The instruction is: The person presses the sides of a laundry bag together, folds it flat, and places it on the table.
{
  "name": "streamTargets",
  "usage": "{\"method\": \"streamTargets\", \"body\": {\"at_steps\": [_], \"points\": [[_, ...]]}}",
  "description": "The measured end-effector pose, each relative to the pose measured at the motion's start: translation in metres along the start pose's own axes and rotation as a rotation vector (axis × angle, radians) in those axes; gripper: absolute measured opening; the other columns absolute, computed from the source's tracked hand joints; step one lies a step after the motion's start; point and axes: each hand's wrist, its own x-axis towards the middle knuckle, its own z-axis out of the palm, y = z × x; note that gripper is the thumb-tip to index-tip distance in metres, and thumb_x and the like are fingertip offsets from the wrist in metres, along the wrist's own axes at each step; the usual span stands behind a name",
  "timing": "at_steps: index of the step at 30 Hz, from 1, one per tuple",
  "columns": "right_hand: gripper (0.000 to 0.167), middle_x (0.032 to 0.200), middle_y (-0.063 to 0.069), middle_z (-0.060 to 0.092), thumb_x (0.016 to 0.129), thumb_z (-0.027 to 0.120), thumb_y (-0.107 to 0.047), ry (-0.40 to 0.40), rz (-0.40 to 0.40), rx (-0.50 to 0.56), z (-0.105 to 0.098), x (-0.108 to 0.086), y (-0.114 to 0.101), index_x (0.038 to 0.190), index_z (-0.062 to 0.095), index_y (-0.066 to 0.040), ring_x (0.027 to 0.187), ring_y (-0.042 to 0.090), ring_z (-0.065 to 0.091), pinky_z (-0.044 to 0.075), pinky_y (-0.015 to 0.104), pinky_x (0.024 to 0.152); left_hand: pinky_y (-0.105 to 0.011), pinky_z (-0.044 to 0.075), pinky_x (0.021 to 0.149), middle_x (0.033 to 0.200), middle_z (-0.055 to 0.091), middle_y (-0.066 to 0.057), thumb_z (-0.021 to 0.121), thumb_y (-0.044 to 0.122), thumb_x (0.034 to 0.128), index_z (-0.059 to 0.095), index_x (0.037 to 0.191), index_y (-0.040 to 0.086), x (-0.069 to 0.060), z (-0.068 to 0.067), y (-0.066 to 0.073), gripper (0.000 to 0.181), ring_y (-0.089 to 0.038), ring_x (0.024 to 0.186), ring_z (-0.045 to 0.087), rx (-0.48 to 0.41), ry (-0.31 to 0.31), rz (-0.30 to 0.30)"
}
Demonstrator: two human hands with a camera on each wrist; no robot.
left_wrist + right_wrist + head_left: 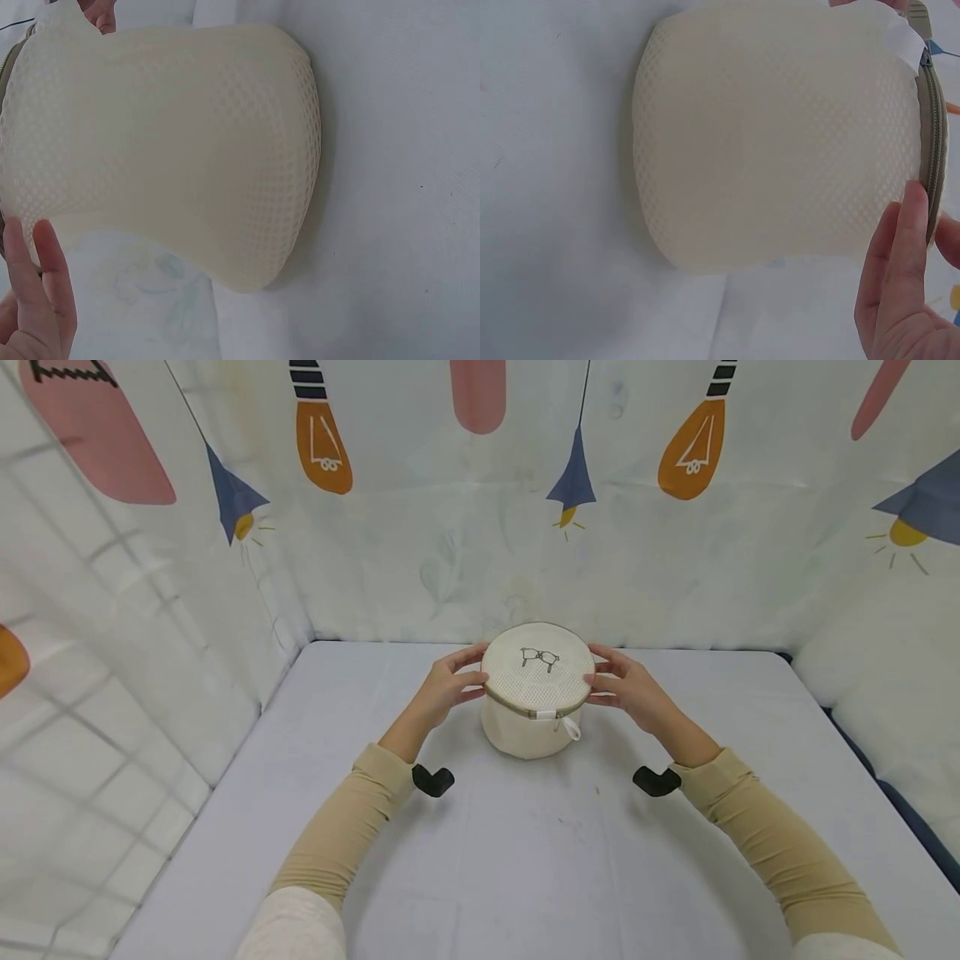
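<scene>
Mesh bag [536,689], cream and round, is standing upright on the white table [540,860], and both hands are holding it. The left hand [442,689] is gripping the bag's left side near the top, its fingers only partly bent and spread apart, with two fingertips pressing the mesh wall in the left wrist view. The right hand [633,689] is gripping the bag's right side just as high; its fingers are lying nearly straight against the wall beside the zipper [934,120], while the thumb [949,236] is resting across that zipper on the lid side, so the rim is sitting in a loose pinch.

The lid [537,681] is covering the bag's top and showing a dark line drawing [540,657]. A white loop [572,728] is hanging down the bag's near side, right of its middle. The wall is curving inward at its waist in the left wrist view.

Tan sleeves [341,827] are reaching toward the bag from its near left and near right, and a black piece [432,781] is jutting out at each wrist. Behind the bag, a pale curtain [450,568] is hanging, displaying printed blue lamps [573,472] and orange bulbs [693,452].
</scene>
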Motion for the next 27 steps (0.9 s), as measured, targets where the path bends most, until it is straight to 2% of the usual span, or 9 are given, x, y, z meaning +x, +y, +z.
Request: {"method": "streamTargets", "body": {"at_steps": [17, 27], "points": [[0.068, 0.132, 0.018, 0.045, 0.104, 0.058, -0.002, -0.014, -0.007, 0.025, 0.0026, -0.0005, 0.0045, 0.163, 0.025, -0.007, 0.095, 0.011, 0.063, 0.057, 0.025, 0.087, -0.042, 0.053, 0.101, 0.152, 0.045, -0.016, 0.061, -0.004, 0.0971, 0.046, 0.153, 0.003, -0.0023, -0.0006, -0.0015, 0.058, -0.029, 0.125, 0.056, 0.033, -0.011, 0.016], [0.068, 0.132, 0.016, 0.046, 0.103, 0.058, -0.001, -0.009, -0.003, 0.048, 0.0042, 0.0023, 0.0074, 0.163, 0.025, -0.006, 0.094, 0.011, 0.064, 0.058, 0.026, 0.086, -0.043, 0.052, 0.102, 0.151, 0.047, -0.015, 0.061, -0.004, 0.0978, 0.047, 0.153, 0.004, -0.0027, -0.0005, -0.0049, 0.058, -0.027, 0.122, 0.057, 0.024, 0.008, 0.003]]}}
